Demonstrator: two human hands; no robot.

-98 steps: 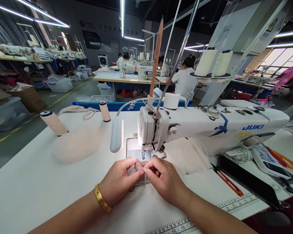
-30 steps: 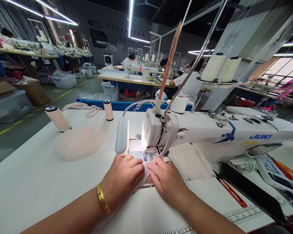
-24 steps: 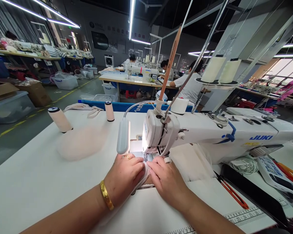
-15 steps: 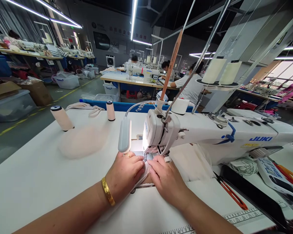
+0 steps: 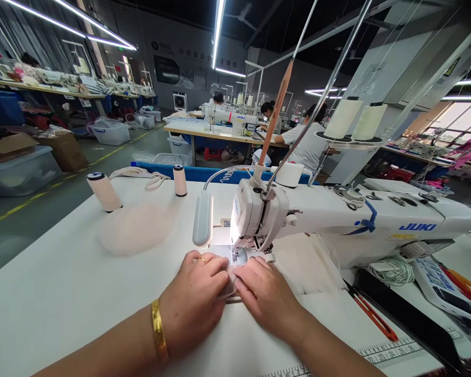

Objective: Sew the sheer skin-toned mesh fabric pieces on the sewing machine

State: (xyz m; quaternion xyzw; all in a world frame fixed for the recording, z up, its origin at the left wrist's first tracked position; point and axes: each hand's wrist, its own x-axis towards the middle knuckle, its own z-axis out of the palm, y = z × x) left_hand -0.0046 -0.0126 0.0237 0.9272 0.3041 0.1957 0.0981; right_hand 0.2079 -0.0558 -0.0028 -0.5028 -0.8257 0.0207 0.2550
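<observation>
A white sewing machine stands on the table with its needle end lit by a small lamp. Just in front of the presser foot, a piece of thin pale fabric lies between my hands. My left hand, with a ring and a gold bangle, has curled fingers closed on the fabric's left side. From the other side, my right hand pinches the fabric, thumb and fingers together. Most of the fabric is hidden under my fingers. More sheer pale cloth lies right of the needle, below the machine arm.
Two peach thread cones stand at the back left, near a round sheer pale piece. On the right lie orange-handled thread snips, a black phone-like slab and a coiled white cable. Co-workers sit at machines beyond.
Both hands have drawn back slightly from the needle toward me, and the left wrist has shifted left. More of the metal plate by the presser foot now shows.
</observation>
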